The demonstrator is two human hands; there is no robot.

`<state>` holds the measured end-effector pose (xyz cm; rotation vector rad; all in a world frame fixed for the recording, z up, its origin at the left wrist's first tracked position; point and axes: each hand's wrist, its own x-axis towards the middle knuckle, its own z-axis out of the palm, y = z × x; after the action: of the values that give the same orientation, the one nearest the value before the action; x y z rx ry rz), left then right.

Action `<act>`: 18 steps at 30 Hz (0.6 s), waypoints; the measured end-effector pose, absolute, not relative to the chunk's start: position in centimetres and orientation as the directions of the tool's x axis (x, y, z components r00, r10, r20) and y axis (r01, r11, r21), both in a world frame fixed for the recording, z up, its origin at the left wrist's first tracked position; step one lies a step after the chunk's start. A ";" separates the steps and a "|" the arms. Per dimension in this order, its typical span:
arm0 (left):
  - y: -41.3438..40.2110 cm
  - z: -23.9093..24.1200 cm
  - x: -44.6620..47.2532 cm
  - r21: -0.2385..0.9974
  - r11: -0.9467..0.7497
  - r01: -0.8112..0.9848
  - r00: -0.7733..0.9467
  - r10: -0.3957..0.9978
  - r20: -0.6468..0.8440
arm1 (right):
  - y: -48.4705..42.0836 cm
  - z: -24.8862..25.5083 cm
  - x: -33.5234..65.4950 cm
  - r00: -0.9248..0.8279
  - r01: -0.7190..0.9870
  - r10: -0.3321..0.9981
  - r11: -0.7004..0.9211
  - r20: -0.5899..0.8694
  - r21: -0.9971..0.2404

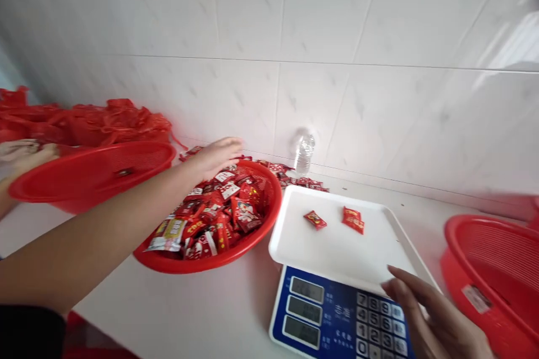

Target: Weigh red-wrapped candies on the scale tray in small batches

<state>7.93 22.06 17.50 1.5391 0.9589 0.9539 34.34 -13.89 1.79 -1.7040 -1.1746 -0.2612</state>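
Observation:
My left hand (219, 157) is above the back of a red plastic basket (274, 193), fingers stretched out and slightly blurred. The basket is heaped with small packaged sweets (244, 214) in mostly red wrappers. Over the right side of a digital scale's blue keypad panel (343, 320) is my right hand (438, 314), its fingers bent and the thumb and index tips a little apart; I see nothing between them. The white scale tray (337, 255) bears a small red wrapped sweet (315, 220) and a red-and-gold packet (353, 220).
More red sweets (314, 184) lie along the tiled wall behind the basket, beside a clear plastic bottle (304, 154). Another red basket (484, 269) stands right; one more (92, 162) stands left, near another person's hand (31, 154) and red plastic bags (113, 120).

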 end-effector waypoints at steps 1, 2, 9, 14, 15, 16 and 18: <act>19.9 17.2 9.9 0.948 -0.252 0.197 0.525 0.843 0.115 | -13.8 2.3 34.2 0.484 0.804 0.579 0.003 0.657 -0.594; 17.7 16.9 11.7 0.894 -0.346 0.284 0.665 0.743 0.077 | -13.7 2.7 34.1 0.470 0.812 0.567 0.023 0.677 -0.583; 8.6 11.7 21.1 0.488 -0.746 0.454 0.889 0.417 -0.189 | -13.4 3.9 33.6 0.396 0.834 0.535 0.131 0.746 -0.536; 7.1 8.1 27.8 0.366 -0.828 0.425 0.899 0.434 -0.063 | -13.2 4.4 33.4 0.335 0.822 0.552 0.224 0.764 -0.523; 6.8 7.7 29.0 0.345 -0.852 0.393 0.913 0.406 -0.037 | -13.1 4.5 33.4 0.334 0.823 0.546 0.227 0.768 -0.520; 6.5 7.4 30.0 0.318 -0.877 0.359 0.927 0.376 -0.011 | -13.0 4.6 33.5 0.334 0.825 0.540 0.229 0.772 -0.517; 6.0 7.1 31.4 0.265 -0.916 0.301 0.946 0.321 0.036 | -13.0 4.6 33.6 0.336 0.825 0.527 0.236 0.781 -0.514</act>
<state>31.37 5.96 7.12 2.8432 0.4623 0.1152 33.55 -12.96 4.62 -1.4265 -1.3250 -0.3196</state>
